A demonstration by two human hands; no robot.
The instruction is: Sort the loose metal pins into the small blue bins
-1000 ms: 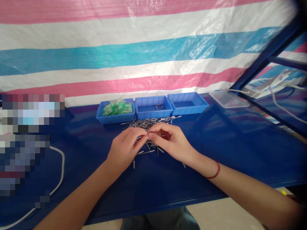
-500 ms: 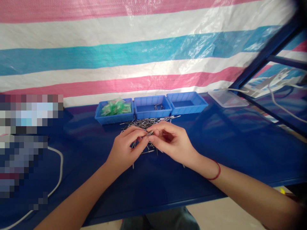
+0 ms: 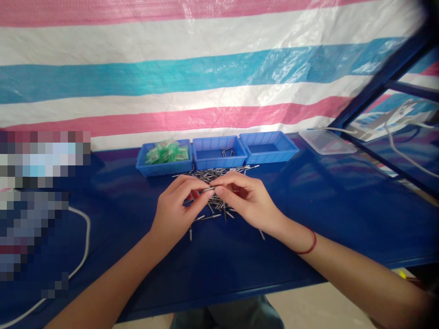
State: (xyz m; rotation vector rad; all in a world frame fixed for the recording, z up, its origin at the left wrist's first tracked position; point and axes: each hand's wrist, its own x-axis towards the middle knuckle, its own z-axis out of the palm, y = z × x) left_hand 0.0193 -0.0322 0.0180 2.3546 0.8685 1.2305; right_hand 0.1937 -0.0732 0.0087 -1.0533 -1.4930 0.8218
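My left hand (image 3: 180,199) and my right hand (image 3: 248,196) meet fingertip to fingertip over a pile of blind rivets (image 3: 208,175). Both are closed, thumb against fingers. Between the fingertips lie small metal rivets (image 3: 208,188); how many is hidden by the fingers. My left fingers pinch one end and my right fingertips press at the other. The pile has thin silvery shanks pointing every way, and a few loose rivets (image 3: 210,217) lie at its near edge.
Three blue bins stand behind the pile: the left bin (image 3: 164,170) holds green-and-clear plastic packets (image 3: 166,152), the middle bin (image 3: 219,161) a few rivets, the right bin (image 3: 274,156) no visible parts. A clear lid (image 3: 325,140) lies at right. A white cable (image 3: 87,228) runs at left.
The held rivets have turned from slanted to nearly level between my fingertips. My left hand has shifted slightly left and up, showing more of the pile below.
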